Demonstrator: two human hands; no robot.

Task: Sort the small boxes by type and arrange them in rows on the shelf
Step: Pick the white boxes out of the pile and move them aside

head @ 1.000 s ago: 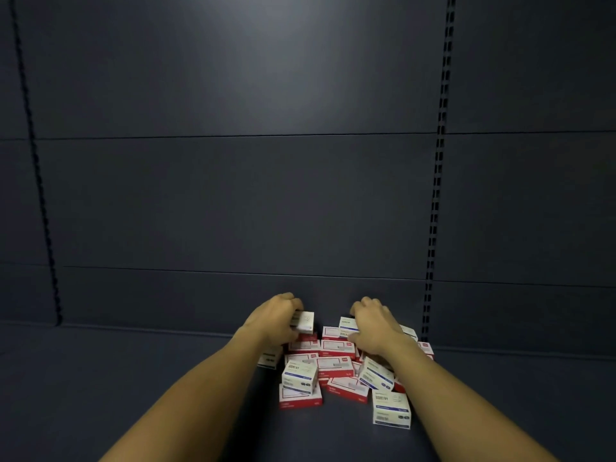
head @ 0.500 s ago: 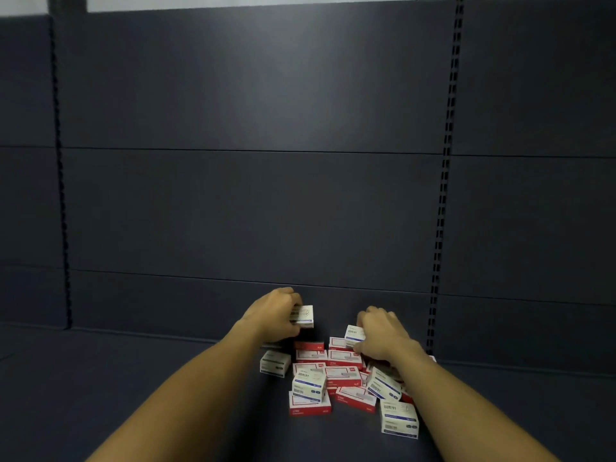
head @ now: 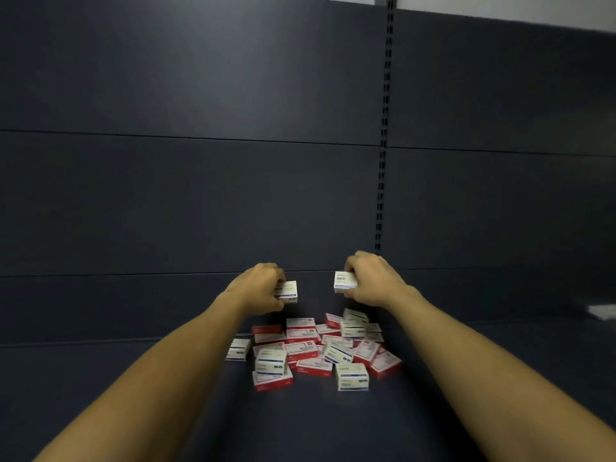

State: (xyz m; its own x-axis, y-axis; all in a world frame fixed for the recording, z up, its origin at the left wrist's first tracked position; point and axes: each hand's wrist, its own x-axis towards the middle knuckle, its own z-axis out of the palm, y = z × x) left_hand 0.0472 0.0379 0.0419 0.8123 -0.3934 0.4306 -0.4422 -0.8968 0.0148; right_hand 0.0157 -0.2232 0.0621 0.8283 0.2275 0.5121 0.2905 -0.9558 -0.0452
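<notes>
Above the pile [head: 316,351], each hand [head: 263,288] [head: 373,280] grips a white box [head: 289,291] [head: 345,281].

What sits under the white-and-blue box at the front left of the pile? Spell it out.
The white-and-blue box rests on a red-and-white box, which lies flat on the shelf. Only that red box's front face and edges show; its top is covered, and anything behind it is hidden.

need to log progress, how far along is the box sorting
Done: nothing yet; no rows show on the shelf. In hand: the left hand and right hand each hold one white box above the pile. Left: the mixed red and white pile remains unsorted.
</notes>
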